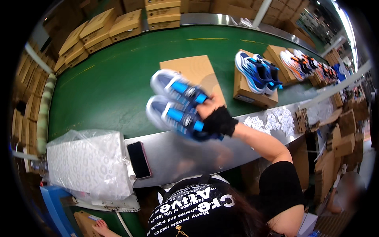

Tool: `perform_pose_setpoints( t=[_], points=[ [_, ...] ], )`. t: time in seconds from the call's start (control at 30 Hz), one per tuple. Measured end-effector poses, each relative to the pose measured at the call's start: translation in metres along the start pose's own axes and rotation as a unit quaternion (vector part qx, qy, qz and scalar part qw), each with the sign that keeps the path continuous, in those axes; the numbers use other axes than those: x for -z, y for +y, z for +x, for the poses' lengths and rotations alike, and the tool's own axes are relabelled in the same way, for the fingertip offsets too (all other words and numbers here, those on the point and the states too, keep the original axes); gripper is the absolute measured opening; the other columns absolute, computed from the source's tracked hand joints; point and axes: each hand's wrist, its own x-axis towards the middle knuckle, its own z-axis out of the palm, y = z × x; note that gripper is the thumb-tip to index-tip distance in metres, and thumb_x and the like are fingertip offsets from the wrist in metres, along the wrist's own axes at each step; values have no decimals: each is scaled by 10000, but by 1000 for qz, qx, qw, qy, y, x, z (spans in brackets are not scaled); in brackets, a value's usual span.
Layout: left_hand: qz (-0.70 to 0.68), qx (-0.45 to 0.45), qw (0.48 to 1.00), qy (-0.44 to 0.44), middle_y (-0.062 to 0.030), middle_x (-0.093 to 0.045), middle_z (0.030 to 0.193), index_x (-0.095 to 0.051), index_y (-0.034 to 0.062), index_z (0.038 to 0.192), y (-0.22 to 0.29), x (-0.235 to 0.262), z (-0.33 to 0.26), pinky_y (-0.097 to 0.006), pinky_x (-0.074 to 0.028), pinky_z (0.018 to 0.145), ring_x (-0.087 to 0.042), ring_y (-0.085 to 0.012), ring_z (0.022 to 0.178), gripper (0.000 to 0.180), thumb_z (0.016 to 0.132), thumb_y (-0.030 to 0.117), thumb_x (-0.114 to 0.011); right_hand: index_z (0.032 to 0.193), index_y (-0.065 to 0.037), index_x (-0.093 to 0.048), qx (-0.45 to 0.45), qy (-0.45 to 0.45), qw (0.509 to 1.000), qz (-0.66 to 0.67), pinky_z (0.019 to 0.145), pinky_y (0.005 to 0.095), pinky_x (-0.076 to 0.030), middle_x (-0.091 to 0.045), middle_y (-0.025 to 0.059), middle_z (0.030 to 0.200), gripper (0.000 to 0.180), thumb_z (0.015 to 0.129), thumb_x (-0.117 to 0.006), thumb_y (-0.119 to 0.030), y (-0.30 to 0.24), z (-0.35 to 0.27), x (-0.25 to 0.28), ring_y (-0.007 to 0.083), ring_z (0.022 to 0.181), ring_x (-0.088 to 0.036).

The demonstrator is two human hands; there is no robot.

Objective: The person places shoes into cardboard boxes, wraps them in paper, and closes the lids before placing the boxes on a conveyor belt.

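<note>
R. hand [210, 107], in a black wrist cover [221, 121], has its fingers closed tight round the heel ends of a pair of blue-and-white shoes [171, 114], side by side, toes to the left; both are motion-blurred, so exact finger placement is hard to tell. That pair is up and to the right of the phone [139, 160], which lies dark-screened on the steel ledge [189, 154]. L. hand [101, 228] is well below & left of the phone, at a brown box [83, 223] — fingers bent, but can't tell if they grip it or just touch. Beyond the phone, to its upper right, a flat brown carton [193, 65] lies on the green belt [106, 98], partly behind the held pair in this view. Further right of the phone: a second blue pair [252, 75] on a shoebox [248, 96], then white-and-orange shoes [292, 65]. Also right of the phone, approx. along the same ledge, a spread of small white slips [282, 120]. Just left of the phone — patterned white sheets [87, 164], stacked in clear plastic. Far beyond the phone, closed shoeboxes [126, 25] line the belt's far side.
</note>
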Motion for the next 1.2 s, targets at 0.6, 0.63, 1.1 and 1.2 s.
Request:
perform_pose_setpoints(
  t=[0.6,0.63,1.1,1.2],
  points=[
    [418,-113,448,-782,-129,-518,1097,-324,40,1250,-320,-392,-493,-351,-454,763,-525,-197,960,577,814,317,-581,967,-64,-560,-143,69,980,122,812,373,-370,-557,78,1005,347,643,-645,-155,-2,-138,-23,222,902,-522],
    [398,-131,438,-796,-129,-516,1093,-324,39,1244,-333,-395,-504,-338,-436,791,-512,-199,976,568,806,283,-591,959,-58,-561,-179,78,974,112,795,365,-386,-556,83,1003,341,641,-645,-149,6,-153,-20,230,892,-526],
    [319,-8,407,-856,-151,-506,1042,-237,72,1243,-413,-335,-626,-338,-543,525,-592,-228,810,581,804,207,-594,1243,-121,-401,-316,154,924,-151,856,695,-204,-332,226,1293,470,783,-435,-212,132,-126,-103,403,1221,-267],
    [322,19,471,-821,-46,-501,991,-218,131,1319,-375,-359,-596,-245,-455,512,-553,-143,755,631,831,426,-488,1243,-62,-369,-329,182,925,-49,903,627,-236,-372,226,1257,608,693,-569,-228,112,-95,-84,386,1207,-304]
  ],
)
